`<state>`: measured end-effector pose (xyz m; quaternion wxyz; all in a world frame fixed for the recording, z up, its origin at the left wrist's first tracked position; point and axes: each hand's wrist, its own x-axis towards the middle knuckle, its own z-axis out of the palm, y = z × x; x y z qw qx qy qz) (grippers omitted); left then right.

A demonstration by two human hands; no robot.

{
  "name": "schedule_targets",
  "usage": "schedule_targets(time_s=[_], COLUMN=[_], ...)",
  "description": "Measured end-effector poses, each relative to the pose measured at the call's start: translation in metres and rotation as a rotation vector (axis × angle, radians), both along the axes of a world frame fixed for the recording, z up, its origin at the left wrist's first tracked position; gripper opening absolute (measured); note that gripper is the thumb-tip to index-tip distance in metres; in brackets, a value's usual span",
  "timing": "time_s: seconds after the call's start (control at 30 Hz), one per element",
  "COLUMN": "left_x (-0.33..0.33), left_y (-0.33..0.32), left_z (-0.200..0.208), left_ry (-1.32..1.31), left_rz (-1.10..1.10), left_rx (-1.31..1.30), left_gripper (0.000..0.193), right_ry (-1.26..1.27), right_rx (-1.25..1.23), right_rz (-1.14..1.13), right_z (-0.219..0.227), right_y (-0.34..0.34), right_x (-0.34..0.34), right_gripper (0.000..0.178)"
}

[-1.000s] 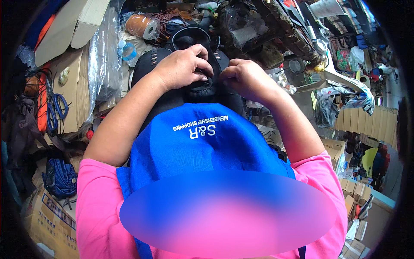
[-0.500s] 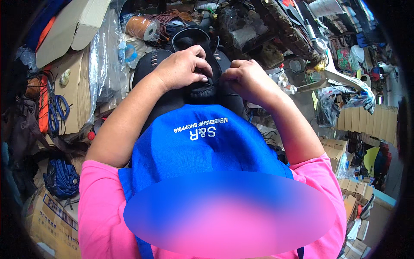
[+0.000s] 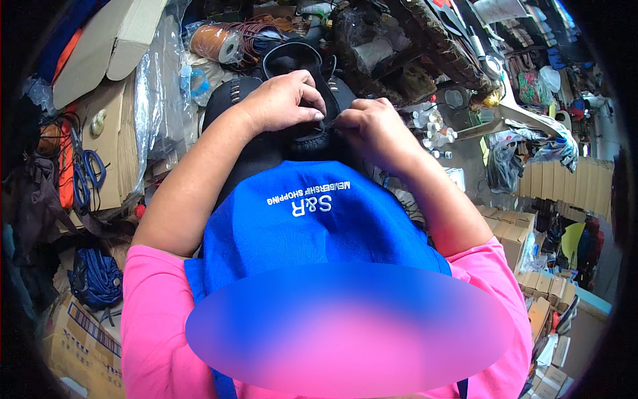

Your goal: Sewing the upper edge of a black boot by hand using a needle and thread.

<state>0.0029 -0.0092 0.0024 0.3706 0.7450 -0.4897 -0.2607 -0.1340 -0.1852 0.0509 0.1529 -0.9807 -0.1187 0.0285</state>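
Observation:
A black shoe [image 3: 310, 142] lies across my lap, its open collar pointing away from me and its stitched toe facing me. My left hand [image 3: 287, 101] is closed over the upper, thumb and fingertips pressing on it near the toe. Close by on the right, my right hand [image 3: 369, 128] is closed in a pinch beside the shoe's edge. What its fingertips hold is too small and dark to make out. Under the shoe are my dark-clothed legs, and a blue apron [image 3: 266, 229] covers my front.
At the left, blue-handled scissors [image 3: 90, 174] hang beside cardboard sheets [image 3: 119, 153]. Beyond the shoe sits an orange spool of thread [image 3: 216, 44]. Small clear bottles [image 3: 436, 130] stand to the right, near a plastic bag [image 3: 504, 166]. A cardboard box [image 3: 83, 346] is at the lower left.
My right hand has shifted slightly left and down, closer to the shoe and my left fingertips. My left hand stays on the shoe, nearly unmoved.

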Motion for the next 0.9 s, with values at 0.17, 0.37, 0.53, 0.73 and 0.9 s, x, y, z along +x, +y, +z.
schedule_targets(time_s=[0.17, 0.37, 0.53, 0.73, 0.9], left_x=[0.007, 0.015, 0.017, 0.016, 0.015], left_y=[-0.002, -0.002, -0.006, -0.007, -0.007], left_z=[-0.003, -0.001, 0.001, 0.0, 0.0], left_ry=[0.127, 0.245, 0.236, 0.259, 0.256], left_rz=[-0.09, -0.219, -0.267, -0.245, -0.22], left_rx=[-0.009, -0.027, -0.004, -0.003, 0.015], left_gripper=[0.018, 0.027, 0.03, 0.028, 0.024], right_ry=[0.079, 0.065, 0.047, 0.034, 0.041], right_rx=[0.081, 0.118, 0.102, 0.067, -0.11], right_rz=[-0.011, -0.035, -0.054, 0.015, 0.096], right_z=[0.011, 0.011, 0.009, 0.01, 0.018], right_y=[-0.009, -0.005, -0.008, -0.01, 0.0], right_x=[-0.001, -0.013, -0.01, 0.006, 0.01], right_gripper=[0.017, 0.02, 0.018, 0.017, 0.016])
